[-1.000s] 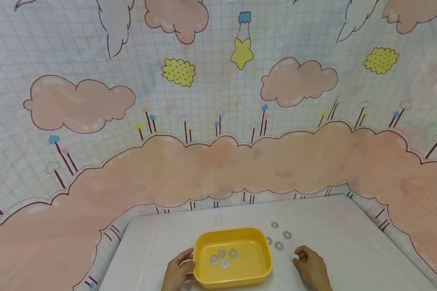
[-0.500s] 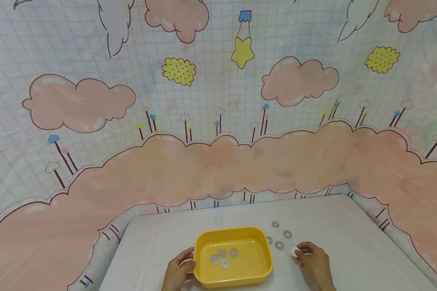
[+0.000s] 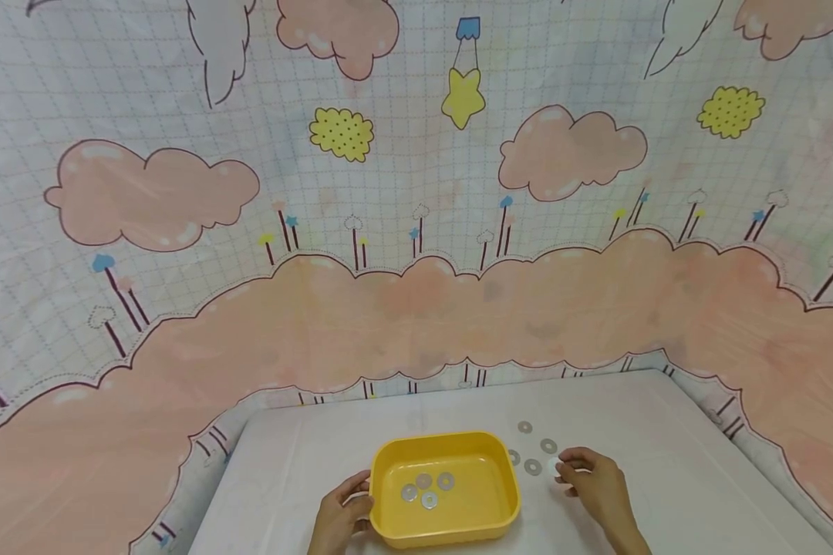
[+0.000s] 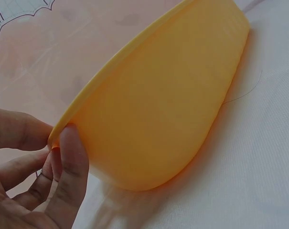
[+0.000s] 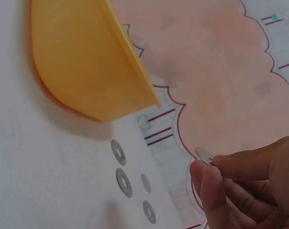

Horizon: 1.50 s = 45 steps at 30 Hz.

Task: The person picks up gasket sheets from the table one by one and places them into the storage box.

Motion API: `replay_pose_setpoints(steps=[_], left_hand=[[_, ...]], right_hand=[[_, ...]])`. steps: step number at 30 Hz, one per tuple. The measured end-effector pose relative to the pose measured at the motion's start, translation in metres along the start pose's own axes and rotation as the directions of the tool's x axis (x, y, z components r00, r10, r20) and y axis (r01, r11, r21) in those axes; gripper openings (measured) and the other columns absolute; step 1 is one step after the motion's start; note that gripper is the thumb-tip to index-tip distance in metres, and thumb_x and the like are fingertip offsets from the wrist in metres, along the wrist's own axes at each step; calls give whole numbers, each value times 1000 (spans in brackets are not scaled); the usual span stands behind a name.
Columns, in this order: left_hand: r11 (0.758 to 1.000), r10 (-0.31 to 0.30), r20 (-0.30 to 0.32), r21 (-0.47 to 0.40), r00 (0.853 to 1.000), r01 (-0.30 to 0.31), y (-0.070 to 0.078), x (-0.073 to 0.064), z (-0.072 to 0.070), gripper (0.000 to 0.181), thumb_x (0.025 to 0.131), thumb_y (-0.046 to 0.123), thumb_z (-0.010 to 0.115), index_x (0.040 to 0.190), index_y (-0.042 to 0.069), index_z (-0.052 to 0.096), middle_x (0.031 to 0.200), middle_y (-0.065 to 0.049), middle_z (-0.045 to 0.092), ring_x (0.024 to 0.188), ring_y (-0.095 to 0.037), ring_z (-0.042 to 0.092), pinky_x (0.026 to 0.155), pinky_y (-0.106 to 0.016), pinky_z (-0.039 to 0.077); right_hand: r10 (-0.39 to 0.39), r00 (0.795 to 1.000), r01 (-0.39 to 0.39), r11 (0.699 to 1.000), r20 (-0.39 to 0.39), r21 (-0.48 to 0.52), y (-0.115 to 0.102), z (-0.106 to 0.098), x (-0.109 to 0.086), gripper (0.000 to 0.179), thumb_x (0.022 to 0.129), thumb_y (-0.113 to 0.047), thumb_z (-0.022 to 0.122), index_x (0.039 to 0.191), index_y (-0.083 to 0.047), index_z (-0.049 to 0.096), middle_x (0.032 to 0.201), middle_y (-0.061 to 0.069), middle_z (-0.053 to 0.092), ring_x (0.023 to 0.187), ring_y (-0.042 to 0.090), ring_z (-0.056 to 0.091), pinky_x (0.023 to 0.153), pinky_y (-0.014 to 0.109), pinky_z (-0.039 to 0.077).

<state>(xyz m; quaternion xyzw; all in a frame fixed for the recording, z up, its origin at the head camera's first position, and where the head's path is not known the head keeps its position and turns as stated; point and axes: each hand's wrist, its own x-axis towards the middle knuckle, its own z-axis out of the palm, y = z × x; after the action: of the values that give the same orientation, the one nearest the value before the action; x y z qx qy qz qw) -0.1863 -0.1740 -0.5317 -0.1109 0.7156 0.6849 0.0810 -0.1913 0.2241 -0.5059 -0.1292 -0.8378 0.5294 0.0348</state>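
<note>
A yellow plastic tray (image 3: 472, 501) stands on the white table, with several metal washers (image 3: 429, 500) lying on its floor. My left hand (image 3: 338, 515) grips the tray's left rim; in the left wrist view the thumb (image 4: 73, 162) presses the outer wall while the fingers sit at the rim. To the right of the tray my right hand (image 3: 595, 486) is raised over the table. It pinches one washer (image 5: 202, 155) between thumb and fingers, as the right wrist view shows. Several more washers (image 3: 532, 467) lie flat between the tray and this hand.
The white table (image 3: 298, 455) ends at a cloth backdrop (image 3: 416, 316) printed with clouds and stars, which rises behind it and along the sides. A thin dark hair (image 4: 249, 93) lies by the tray's base in the left wrist view.
My right hand has picked the washer up off the table and moved it up and slightly left toward the loose washers. The left hand and the tray have stayed in place.
</note>
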Motion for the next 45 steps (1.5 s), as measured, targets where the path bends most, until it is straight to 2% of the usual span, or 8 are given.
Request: replay_pose_setpoints(steps=[6,15,24,36,45], left_hand=[[1000,-12,-2,-11,1000,12,3,1,1,58,87,4,61,142,-5,46,120,-16,56,88,-16,63,69,-35,59],[1000,2,-3,5,1000,-2,3,0,2,58,87,5,61,142,-5,46,120,-15,55,88,-16,64,70,-34,60],[1000,0,-9,3,1000,0,1,2,0,57,88,5,61,142,-5,45,120,-15,55,86,-15,63,68,-34,60],[1000,7,-11,7,1000,-7,0,-1,1,58,87,5,62,142,-5,46,119,-15,56,87,-16,64,69,-36,61],[1000,1,-20,19,1000,-1,-2,0,2,58,87,5,62,142,-4,46,119,-14,56,86,-15,64,68,-35,60]], right_hand=[[26,999,-28,996,28,85,-13,3,0,24,89,-10,68,110,3,67,94,9,72,77,19,72,62,27,60],[8,998,-18,985,60,174,-37,12,-4,26,89,-7,68,113,3,66,95,10,71,81,23,73,66,27,61],[-18,996,-1,974,84,226,-52,29,-8,19,88,-4,68,106,3,68,93,11,71,77,20,71,65,27,61],[-55,991,16,955,123,297,-63,53,-13,17,86,0,69,102,4,69,88,11,69,74,20,71,63,26,61],[-103,974,35,948,201,315,-67,74,-17,21,88,-3,68,107,6,67,91,12,69,75,20,71,64,28,61]])
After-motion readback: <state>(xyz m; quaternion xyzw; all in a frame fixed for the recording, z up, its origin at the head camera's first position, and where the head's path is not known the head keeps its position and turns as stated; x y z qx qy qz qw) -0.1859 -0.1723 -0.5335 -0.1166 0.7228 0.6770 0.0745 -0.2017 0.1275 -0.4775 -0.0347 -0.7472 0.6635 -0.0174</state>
